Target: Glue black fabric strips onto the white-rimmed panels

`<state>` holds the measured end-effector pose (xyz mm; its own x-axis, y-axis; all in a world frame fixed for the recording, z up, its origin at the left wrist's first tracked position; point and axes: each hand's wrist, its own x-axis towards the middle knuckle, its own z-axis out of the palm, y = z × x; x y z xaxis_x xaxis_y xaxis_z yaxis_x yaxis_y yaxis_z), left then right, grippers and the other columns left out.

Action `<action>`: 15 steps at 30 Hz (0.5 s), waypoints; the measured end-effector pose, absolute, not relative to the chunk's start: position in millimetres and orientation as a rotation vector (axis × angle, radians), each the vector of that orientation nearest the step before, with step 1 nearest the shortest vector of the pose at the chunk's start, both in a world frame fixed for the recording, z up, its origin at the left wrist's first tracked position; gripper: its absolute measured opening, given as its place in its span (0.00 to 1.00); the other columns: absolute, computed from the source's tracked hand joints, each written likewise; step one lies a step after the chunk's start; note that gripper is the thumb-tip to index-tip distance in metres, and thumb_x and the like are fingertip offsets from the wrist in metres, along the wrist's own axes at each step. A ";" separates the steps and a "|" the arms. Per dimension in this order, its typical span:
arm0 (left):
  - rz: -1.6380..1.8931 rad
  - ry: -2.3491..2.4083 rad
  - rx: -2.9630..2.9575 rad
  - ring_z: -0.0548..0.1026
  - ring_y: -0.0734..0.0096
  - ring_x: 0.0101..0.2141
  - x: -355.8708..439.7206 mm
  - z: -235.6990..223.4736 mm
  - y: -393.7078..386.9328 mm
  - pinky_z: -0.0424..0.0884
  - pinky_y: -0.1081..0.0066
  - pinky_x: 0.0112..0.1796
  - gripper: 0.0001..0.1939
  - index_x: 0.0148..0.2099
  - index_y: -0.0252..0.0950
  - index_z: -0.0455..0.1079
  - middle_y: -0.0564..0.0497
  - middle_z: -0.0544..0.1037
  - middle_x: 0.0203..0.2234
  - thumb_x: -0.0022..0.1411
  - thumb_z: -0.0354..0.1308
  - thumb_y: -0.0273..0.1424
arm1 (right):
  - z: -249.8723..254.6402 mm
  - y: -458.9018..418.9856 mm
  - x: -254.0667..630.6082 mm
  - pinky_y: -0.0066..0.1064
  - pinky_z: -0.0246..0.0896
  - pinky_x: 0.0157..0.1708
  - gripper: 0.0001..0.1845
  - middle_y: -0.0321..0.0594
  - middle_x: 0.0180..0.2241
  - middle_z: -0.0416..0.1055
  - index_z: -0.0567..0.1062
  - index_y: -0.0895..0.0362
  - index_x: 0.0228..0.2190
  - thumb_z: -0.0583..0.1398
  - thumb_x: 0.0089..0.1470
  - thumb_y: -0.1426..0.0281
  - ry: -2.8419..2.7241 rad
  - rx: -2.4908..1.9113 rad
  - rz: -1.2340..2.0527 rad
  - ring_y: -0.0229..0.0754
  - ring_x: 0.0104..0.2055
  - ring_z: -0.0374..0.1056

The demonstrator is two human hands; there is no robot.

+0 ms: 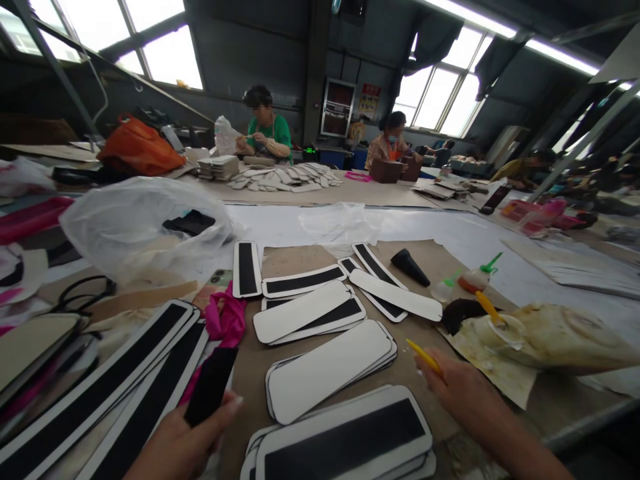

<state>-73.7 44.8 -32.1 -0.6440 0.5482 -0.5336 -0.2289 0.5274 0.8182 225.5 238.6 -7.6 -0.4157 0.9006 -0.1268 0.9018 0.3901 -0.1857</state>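
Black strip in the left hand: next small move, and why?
Probably lay the black strip down on the bare white panel just right of it. The left hand pinches the strip upright over the table, that panel shows no black stripe while neighbouring ones do, and the right hand holds only a yellow stick, apparently a glue brush.

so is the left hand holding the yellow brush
No, the left hand grips a flat black strip; the thin yellow brush is in the right hand.

Left hand, right hand, both bare — seemingly sleeveless forearms, no gloves
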 end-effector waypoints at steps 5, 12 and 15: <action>1.288 1.955 0.399 0.56 0.78 0.12 -90.9 -28.2 94.5 0.49 0.77 0.16 0.24 0.27 0.33 0.66 0.57 0.63 0.10 0.34 0.64 0.48 | 5.4 277.1 167.7 0.31 0.54 0.30 0.13 0.42 0.26 0.69 0.64 0.55 0.26 0.45 0.58 0.66 2.743 1.537 -0.328 0.44 0.30 0.66; 1.351 1.945 0.386 0.57 0.77 0.12 -102.9 -39.0 124.8 0.50 0.76 0.16 0.19 0.26 0.34 0.66 0.57 0.64 0.09 0.38 0.61 0.44 | -17.8 328.6 100.2 0.32 0.55 0.35 0.12 0.47 0.37 0.69 0.71 0.59 0.34 0.48 0.56 0.72 2.764 1.518 -0.313 0.43 0.38 0.66; 1.351 1.898 0.360 0.57 0.77 0.12 -107.2 -46.8 130.3 0.50 0.76 0.16 0.20 0.27 0.34 0.65 0.56 0.66 0.10 0.36 0.62 0.44 | -30.6 341.6 84.2 0.34 0.56 0.36 0.10 0.47 0.37 0.68 0.71 0.60 0.33 0.50 0.54 0.74 2.725 1.559 -0.343 0.44 0.37 0.66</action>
<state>-107.2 130.3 -46.8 -0.6678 0.6149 -0.4194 -0.1948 0.3994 0.8958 84.2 341.6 -30.6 -0.5126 0.8536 -0.0931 0.8500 0.4892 -0.1953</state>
